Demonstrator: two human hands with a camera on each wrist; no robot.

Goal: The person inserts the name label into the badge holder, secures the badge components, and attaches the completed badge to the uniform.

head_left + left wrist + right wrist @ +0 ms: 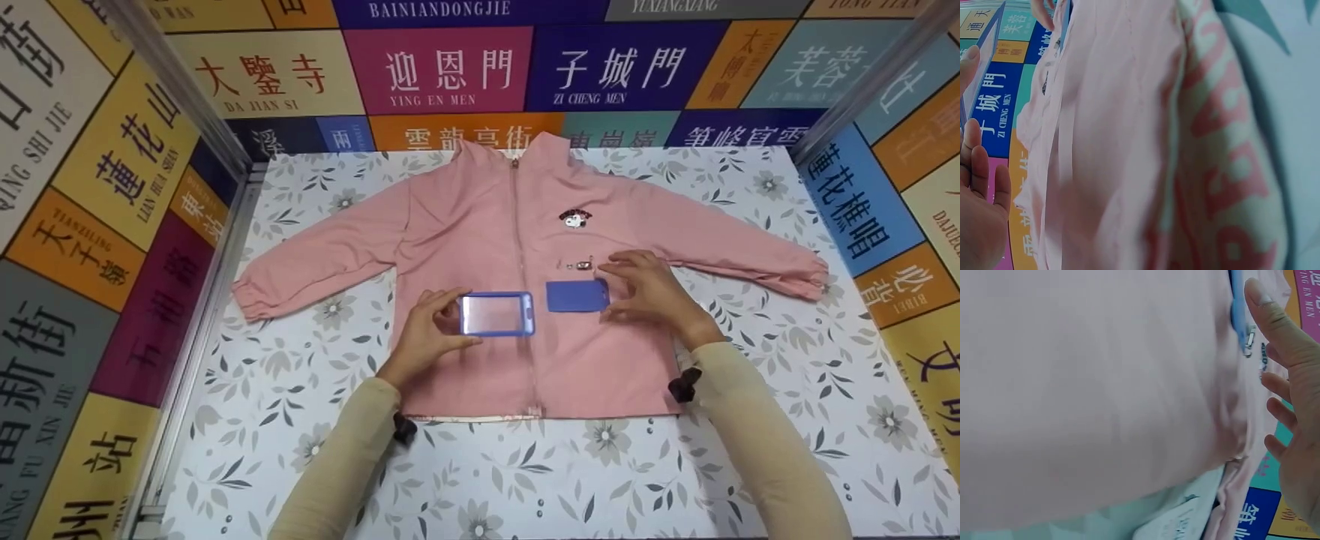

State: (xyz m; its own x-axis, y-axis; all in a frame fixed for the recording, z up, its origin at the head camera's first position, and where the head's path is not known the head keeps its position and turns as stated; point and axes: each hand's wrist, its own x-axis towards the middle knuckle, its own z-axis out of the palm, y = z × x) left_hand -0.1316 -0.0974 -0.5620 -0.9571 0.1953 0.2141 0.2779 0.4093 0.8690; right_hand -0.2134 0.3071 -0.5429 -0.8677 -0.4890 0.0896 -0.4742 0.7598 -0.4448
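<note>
White table (517,469) with grey floral print, 1 pink jacket (465,240) lying flat, 2 sleeves (330,247) outspread

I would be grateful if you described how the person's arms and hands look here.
Both arms wear plain, pale beige long sleeves, fairly close-fitting and ending near the wrists. The left hand and right hand are bare, without gloves. A small dark device sits by the right wrist and a similar one by the left; their details are too small to tell.
</note>
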